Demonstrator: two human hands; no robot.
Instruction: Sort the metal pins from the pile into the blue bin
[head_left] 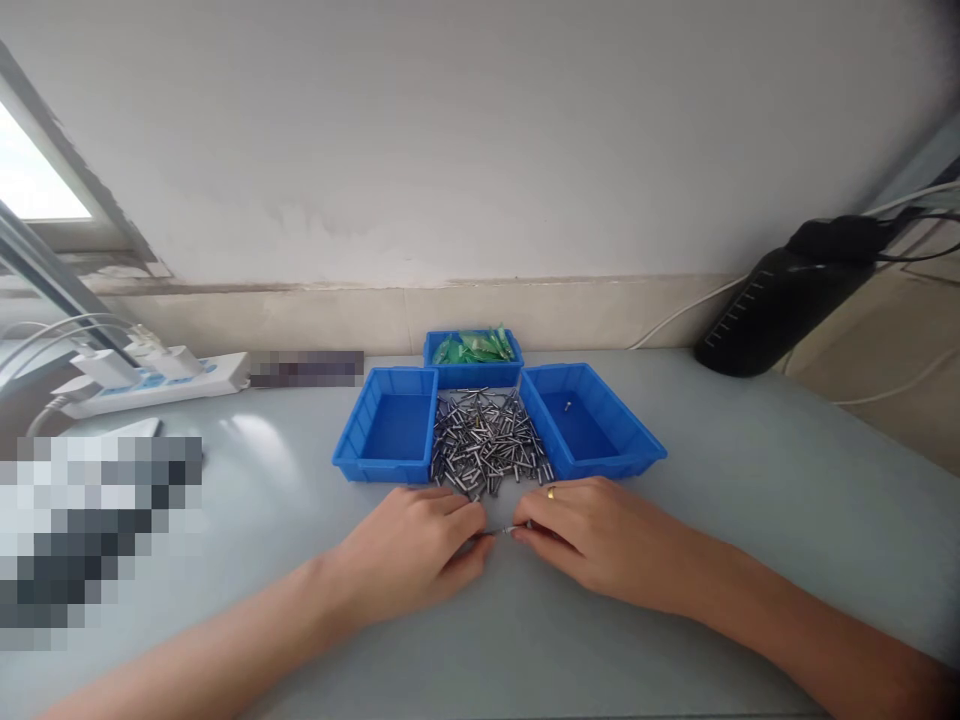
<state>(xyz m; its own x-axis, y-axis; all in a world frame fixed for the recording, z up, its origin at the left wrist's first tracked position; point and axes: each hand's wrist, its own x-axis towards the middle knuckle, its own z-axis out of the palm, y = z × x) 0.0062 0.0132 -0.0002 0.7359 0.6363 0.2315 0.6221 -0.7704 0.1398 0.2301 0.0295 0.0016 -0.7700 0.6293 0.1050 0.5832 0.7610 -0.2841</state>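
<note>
white wall (480, 130) | window (30, 180) left, daylight | grey table (750, 480)

Both forearms angled inward — left hand (409, 545) and right hand (592, 535) palms down, fingers pinched, fingertips nearly meeting.

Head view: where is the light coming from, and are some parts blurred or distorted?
Head view: daylight enters from the window at upper left, leaving a soft sheen on the table; pixelated blocks hide areas at left; wide-angle bending curves the edges; the metal pins stay sharp.

Bright daylight from the window (34, 180) at left glares on the table (247, 440); edges bend, corners darken.
</note>
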